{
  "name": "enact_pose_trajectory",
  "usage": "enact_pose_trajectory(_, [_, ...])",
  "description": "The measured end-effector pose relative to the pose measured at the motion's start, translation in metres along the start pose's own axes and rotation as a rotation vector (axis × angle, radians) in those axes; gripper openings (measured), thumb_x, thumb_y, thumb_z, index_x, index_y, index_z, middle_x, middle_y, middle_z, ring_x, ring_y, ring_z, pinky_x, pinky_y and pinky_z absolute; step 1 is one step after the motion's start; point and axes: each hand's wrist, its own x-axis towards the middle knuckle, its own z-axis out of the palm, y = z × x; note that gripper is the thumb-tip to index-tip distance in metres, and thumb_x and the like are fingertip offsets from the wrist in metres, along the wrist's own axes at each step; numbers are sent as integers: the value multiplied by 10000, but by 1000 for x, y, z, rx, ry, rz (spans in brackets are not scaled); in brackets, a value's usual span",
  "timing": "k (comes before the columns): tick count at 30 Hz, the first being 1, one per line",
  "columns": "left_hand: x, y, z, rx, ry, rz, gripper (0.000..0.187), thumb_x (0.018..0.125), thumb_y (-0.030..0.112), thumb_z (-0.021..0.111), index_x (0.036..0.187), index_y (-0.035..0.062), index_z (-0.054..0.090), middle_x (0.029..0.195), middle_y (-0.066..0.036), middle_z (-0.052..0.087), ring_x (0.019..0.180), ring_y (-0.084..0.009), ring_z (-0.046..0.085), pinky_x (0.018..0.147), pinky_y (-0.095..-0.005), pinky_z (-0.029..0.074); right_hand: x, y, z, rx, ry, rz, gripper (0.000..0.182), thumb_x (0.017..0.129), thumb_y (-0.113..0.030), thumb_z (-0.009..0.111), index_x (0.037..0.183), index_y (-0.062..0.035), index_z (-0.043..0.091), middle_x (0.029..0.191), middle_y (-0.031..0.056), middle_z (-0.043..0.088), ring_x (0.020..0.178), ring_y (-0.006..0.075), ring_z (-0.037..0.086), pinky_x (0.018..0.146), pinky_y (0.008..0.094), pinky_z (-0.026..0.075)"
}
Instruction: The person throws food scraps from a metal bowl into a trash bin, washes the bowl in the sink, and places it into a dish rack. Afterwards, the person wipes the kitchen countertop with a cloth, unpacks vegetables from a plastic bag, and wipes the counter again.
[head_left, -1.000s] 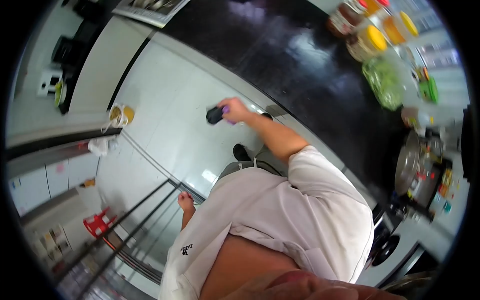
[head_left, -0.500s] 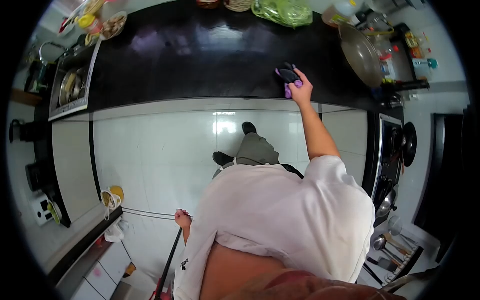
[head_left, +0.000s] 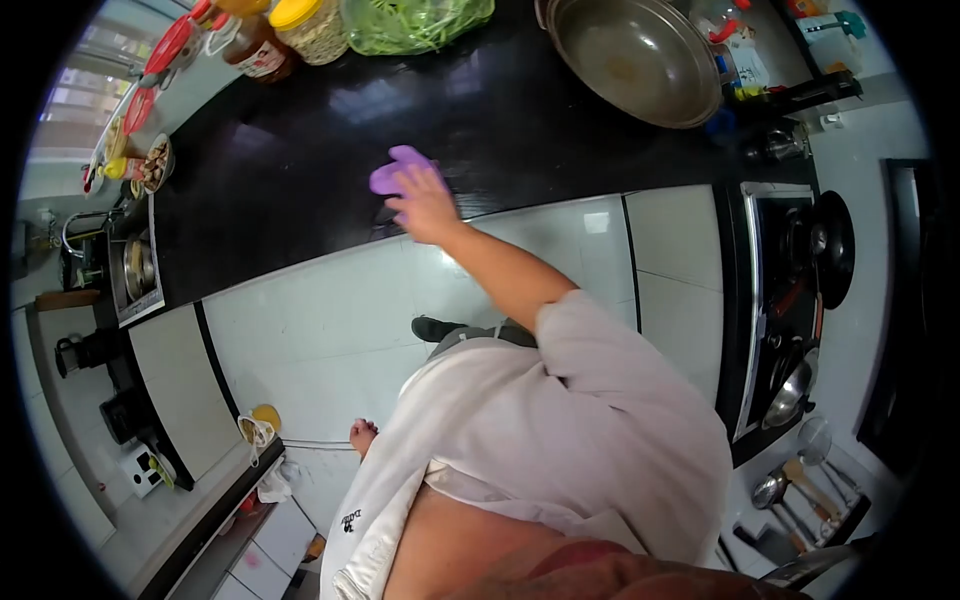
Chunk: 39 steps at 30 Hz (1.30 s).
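My right hand (head_left: pixel 425 208) presses a purple cloth (head_left: pixel 402 165) onto the black countertop (head_left: pixel 300 190), near its front edge. Its fingers lie over the cloth, slightly spread, and part of the cloth is hidden under them. Low at my left side hangs my left hand (head_left: pixel 363 435), small in view, with curled fingers. I see nothing in it, and it is apart from the counter.
A large metal pan (head_left: pixel 640 60) stands at the back right. Along the back are a bag of green vegetables (head_left: pixel 420 22) and a yellow-lidded jar (head_left: pixel 310 30). The sink (head_left: pixel 135 265) is left, the stove (head_left: pixel 785 300) right.
My right hand has swept left along the counter with the purple cloth, which now lies flatter. My view has turned and shifted. The left hand still hangs at my side.
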Motion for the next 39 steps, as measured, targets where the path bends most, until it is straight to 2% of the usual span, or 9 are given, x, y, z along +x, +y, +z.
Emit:
enact_pose_trajectory(2, [-45,28,78,296,108,124,169,898,244,533,814,108,480,628,-12,496,491,-102,435,371,-228,295,-41,67,-26,94,192,240,281,704,-218,683,980,-169,690,1296,107,481,1254,335,366,1037,443,309])
enact_pose_trajectory(4, [-60,37,127,178,74,89,146,906,211,521,812,107,481,638,-11,493,501,-95,430,386,-215,297,-87,129,-89,-93,314,355,249,687,-179,696,932,-138,698,1268,102,507,1231,343,392,1003,441,332])
enact_pose_trajectory(11, [-95,39,188,184,-15,165,144,905,178,519,800,91,476,667,-24,518,519,-101,452,405,-217,324,-175,290,-151,-394,368,836,388,774,-221,629,1139,-92,651,1337,167,478,1281,362,374,1082,455,268])
enact_pose_trajectory(20, [-95,22,166,237,98,191,178,927,239,528,849,92,466,668,-43,538,497,-112,470,363,-240,334,-18,186,-75,106,84,80,348,729,-186,676,1068,-105,667,1328,161,490,1308,354,350,1105,437,260])
enact_pose_trajectory(25, [-116,27,181,225,128,262,154,910,231,550,844,97,511,666,-29,546,507,-92,476,382,-213,337,-33,192,-97,-63,57,466,402,793,-260,633,1172,-127,607,1434,156,354,1343,394,266,1111,470,224])
enact_pose_trajectory(29, [-118,13,183,171,136,113,100,863,176,561,872,79,538,666,-31,561,502,-90,479,386,-214,353,-124,213,-136,-130,174,415,397,784,-212,659,1172,-143,613,1331,157,466,1232,338,410,1023,454,342])
enact_pose_trajectory(33, [-128,6,191,197,251,244,177,885,188,562,891,13,587,690,-69,606,554,-133,551,490,-262,464,-159,223,-193,-355,344,236,264,786,-112,580,1024,-129,694,1184,92,609,1079,298,539,913,425,410])
enact_pose_trajectory(37, [-133,11,187,87,310,278,201,909,194,550,868,0,577,684,-72,603,546,-130,549,490,-272,468,-157,259,-152,-374,209,718,366,801,-193,605,1137,-48,623,1322,189,486,1242,367,410,1044,467,319])
enact_pose_trajectory(39, [-129,-1,177,60,325,286,192,911,183,547,864,-1,572,683,-74,600,546,-131,551,488,-271,472,-143,255,-118,-394,162,590,380,801,-201,606,1150,-50,616,1329,193,478,1247,369,403,1049,465,313])
